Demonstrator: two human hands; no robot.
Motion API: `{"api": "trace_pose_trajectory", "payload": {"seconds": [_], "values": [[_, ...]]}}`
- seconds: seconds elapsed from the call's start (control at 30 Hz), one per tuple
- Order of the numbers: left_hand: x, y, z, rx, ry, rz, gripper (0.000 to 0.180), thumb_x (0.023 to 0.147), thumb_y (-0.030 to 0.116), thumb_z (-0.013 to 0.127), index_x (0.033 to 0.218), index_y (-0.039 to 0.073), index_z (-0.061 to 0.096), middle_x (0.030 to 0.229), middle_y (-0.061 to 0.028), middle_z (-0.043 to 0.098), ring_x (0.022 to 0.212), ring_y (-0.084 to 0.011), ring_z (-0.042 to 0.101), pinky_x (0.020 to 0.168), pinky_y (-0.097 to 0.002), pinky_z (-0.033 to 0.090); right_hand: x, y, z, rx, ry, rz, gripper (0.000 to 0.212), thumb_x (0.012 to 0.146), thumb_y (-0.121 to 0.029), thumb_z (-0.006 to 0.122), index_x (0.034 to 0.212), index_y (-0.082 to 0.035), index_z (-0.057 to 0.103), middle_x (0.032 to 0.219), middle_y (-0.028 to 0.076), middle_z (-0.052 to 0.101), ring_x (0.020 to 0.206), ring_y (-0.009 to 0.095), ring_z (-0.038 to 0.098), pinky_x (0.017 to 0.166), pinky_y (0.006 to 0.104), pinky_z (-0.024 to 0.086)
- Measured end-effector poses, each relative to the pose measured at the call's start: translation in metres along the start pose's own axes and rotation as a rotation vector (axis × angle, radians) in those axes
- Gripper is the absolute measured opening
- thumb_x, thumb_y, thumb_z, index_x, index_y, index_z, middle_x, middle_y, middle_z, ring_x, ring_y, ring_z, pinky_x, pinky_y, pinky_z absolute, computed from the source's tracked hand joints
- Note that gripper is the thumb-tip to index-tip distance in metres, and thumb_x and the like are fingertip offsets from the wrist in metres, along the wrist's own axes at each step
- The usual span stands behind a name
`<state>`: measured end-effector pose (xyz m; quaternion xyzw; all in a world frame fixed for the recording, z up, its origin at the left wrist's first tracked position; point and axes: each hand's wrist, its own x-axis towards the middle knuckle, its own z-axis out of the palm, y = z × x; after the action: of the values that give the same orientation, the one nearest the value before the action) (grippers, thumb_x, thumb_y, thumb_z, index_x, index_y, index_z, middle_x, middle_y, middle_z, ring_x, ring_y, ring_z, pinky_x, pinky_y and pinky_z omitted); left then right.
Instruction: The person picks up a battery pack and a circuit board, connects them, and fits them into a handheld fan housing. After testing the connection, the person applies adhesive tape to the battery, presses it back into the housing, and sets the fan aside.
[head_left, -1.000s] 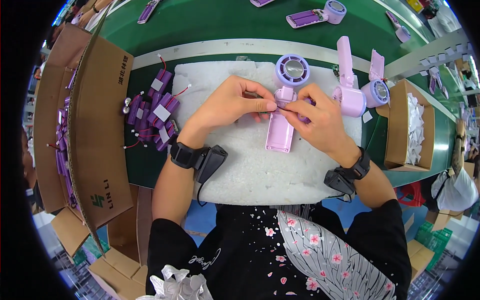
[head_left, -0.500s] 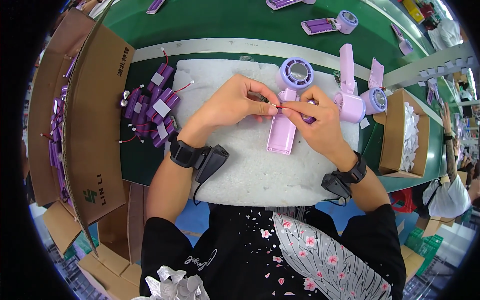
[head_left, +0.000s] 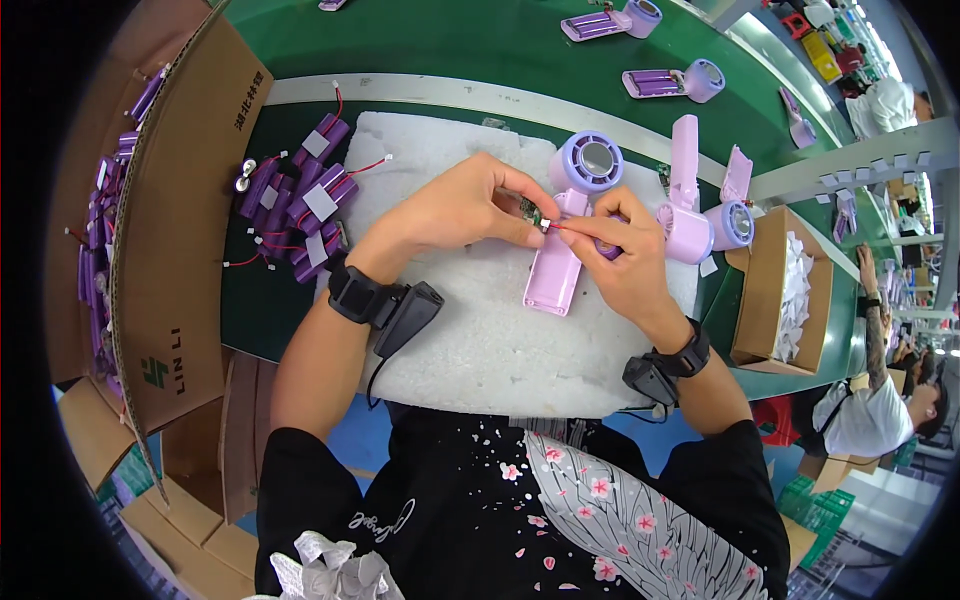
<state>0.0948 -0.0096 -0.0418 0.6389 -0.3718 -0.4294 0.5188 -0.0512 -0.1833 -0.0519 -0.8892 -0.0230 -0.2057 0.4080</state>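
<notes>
My left hand (head_left: pixel 470 208) is closed, thumb and fingertips pinching a small green circuit board (head_left: pixel 531 211). Thumb and forefinger of my right hand (head_left: pixel 632 250) hold the white plug (head_left: pixel 546 224) of a red battery lead at the board's edge. Whether the plug sits in its socket, I cannot tell. A purple battery (head_left: pixel 607 248) is tucked under the right hand's curled fingers, partly hidden. Below both hands lies a light purple handheld fan (head_left: pixel 588 162), its round head pointing away from me. Its open, hollow handle (head_left: pixel 552 283) points toward me on the white foam mat (head_left: pixel 470 340).
Purple batteries (head_left: pixel 300 205) with red leads lie left of the mat, beside a tall cardboard box (head_left: pixel 190 240). Two opened fans (head_left: pixel 688 232) stand at the right, near a carton of white pieces (head_left: pixel 790 300). Beyond, a green conveyor (head_left: pixel 450 45) carries several fans. Another person (head_left: pixel 865 410) is far right.
My view has shifted slightly. The circuit board shows more plainly between my left fingers, with the plug against it. Fans on the conveyor have moved to the right.
</notes>
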Motion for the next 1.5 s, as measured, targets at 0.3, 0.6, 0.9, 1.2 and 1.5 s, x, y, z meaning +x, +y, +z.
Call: {"api": "trace_pose_trajectory", "payload": {"seconds": [0.3, 0.6, 0.9, 1.2, 1.5], "values": [[0.004, -0.008, 0.002, -0.237, -0.004, 0.085, 0.035, 0.074, -0.004, 0.076, 0.108, 0.001, 0.066, 0.089, 0.0006, 0.066, 0.073, -0.0047, 0.059, 0.069, -0.0202, 0.049, -0.001, 0.001, 0.000, 0.009, -0.016, 0.014, 0.014, 0.077, -0.006, 0.076, 0.090, -0.004, 0.074, 0.079, 0.002, 0.051, 0.066, 0.012, 0.048, 0.056, 0.0254, 0.037], [0.004, -0.007, 0.001, -0.196, 0.021, 0.098, 0.032, 0.072, -0.006, 0.076, 0.097, 0.003, 0.060, 0.089, -0.0010, 0.064, 0.077, -0.0073, 0.062, 0.073, -0.0214, 0.050, 0.000, -0.001, 0.002, 0.021, 0.005, 0.025, 0.014, 0.076, -0.006, 0.076, 0.090, -0.004, 0.075, 0.077, 0.002, 0.051, 0.064, 0.011, 0.048, 0.054, 0.0243, 0.036], [0.003, -0.002, 0.007, -0.106, 0.103, 0.120, 0.030, 0.073, -0.006, 0.075, 0.100, 0.002, 0.064, 0.088, 0.0000, 0.065, 0.078, -0.0063, 0.060, 0.074, -0.0223, 0.050, 0.001, 0.000, 0.003, -0.037, 0.053, -0.044, 0.012, 0.076, -0.006, 0.076, 0.088, -0.004, 0.075, 0.077, 0.003, 0.052, 0.063, 0.011, 0.049, 0.054, 0.0239, 0.037], [0.006, -0.003, 0.020, -0.021, 0.159, 0.259, 0.034, 0.074, 0.001, 0.065, 0.108, 0.002, 0.068, 0.089, -0.0076, 0.068, 0.074, -0.0112, 0.061, 0.073, -0.0257, 0.052, 0.001, 0.005, 0.002, -0.026, 0.081, -0.061, 0.022, 0.075, -0.003, 0.074, 0.095, 0.000, 0.065, 0.083, 0.006, 0.057, 0.067, 0.016, 0.056, 0.058, 0.0267, 0.043], [0.005, 0.000, 0.024, 0.048, 0.196, 0.226, 0.037, 0.077, -0.004, 0.063, 0.114, -0.001, 0.066, 0.097, -0.0067, 0.068, 0.087, -0.0116, 0.062, 0.084, -0.0273, 0.052, 0.005, 0.002, 0.005, -0.120, 0.157, -0.153, 0.036, 0.070, -0.003, 0.077, 0.101, -0.002, 0.060, 0.093, 0.011, 0.060, 0.075, 0.021, 0.061, 0.067, 0.0292, 0.048]]}}
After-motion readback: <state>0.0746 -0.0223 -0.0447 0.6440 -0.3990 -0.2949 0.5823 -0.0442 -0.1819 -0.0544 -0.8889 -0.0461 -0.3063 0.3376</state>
